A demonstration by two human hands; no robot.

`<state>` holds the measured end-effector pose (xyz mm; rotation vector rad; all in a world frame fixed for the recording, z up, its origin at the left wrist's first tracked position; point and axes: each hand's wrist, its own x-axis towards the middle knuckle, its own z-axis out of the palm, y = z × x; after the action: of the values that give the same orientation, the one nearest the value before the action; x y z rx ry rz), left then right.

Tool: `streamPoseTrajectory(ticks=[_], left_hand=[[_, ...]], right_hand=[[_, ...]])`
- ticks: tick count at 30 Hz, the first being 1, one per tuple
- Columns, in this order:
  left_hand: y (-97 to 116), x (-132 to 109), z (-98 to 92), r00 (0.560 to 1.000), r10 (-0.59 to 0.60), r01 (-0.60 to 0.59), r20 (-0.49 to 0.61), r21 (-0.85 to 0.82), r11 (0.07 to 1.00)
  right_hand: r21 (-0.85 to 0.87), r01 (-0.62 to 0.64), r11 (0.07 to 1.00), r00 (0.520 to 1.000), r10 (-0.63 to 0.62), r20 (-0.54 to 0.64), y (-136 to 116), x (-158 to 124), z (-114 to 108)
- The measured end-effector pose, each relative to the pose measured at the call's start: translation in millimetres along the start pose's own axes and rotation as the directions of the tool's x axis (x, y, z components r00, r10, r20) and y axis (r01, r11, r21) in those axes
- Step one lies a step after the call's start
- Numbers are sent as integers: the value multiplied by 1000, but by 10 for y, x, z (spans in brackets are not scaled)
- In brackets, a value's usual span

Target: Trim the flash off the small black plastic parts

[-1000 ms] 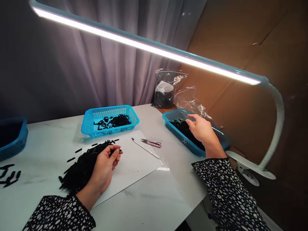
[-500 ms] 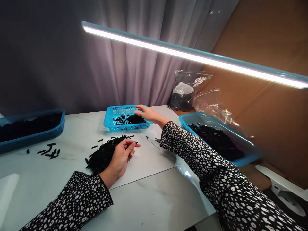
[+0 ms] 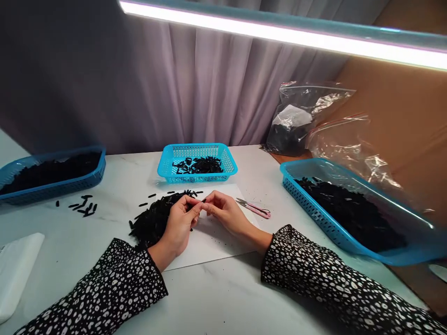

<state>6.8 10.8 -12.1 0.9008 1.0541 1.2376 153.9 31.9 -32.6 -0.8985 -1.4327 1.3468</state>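
Note:
Over a white sheet (image 3: 216,249), my left hand (image 3: 181,221) and my right hand (image 3: 228,215) meet fingertip to fingertip. Both are closed in a pinch around a small black piece (image 3: 204,201), mostly hidden by the fingers. A heap of small, elongated black pieces (image 3: 152,221) lies under and left of my left hand. To the right of my right hand rest pink-handled thread snips (image 3: 256,208), blades pointing left. Behind the hands stands a light-blue perforated basket (image 3: 171,160) with loose black pieces inside.
Blue baskets full of black pieces stand at left (image 3: 99,170) and right (image 3: 307,214). Several loose black pieces (image 3: 84,205) lie near the left one. Clear plastic bags (image 3: 291,121) lean at back right. A white object (image 3: 19,270) sits at the left edge; a lamp (image 3: 279,32) hangs above.
My right hand has come back from over the middle basket to my left hand, its fingers now pinched together. The snips are now uncovered. The whole view has shifted slightly.

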Motion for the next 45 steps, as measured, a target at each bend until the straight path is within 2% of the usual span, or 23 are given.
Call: streamPoseTrajectory(ticks=[3,7,13,21,27,32,45], left_hand=[[18,-4,9,1000,1,-2,9,56,998],[65,-9,31,998,-33,28,47,92,995],[100,-11,28,995,-95,92,40,58,994],[118,-60,19,991,-115,111,72,54,992],[103,-28,-10,995,-100,99,31,37,994],[119,-27,-10,996,-75,74,52,8,997],[117,-43,-5,997,-24,16,77,94,995]], right_hand=[[153,-64,986,998,63,9,-40,9,-36],[244,-153,958,988,154,11,-29,36,-107],[403,-180,897,978,206,-22,31,68,-148],[471,-182,863,979,203,7,13,52,-166],[524,-221,823,975,199,99,15,44,-145],[554,-236,798,972,185,148,8,37,-156],[608,-267,748,964,201,176,7,33,-150]])
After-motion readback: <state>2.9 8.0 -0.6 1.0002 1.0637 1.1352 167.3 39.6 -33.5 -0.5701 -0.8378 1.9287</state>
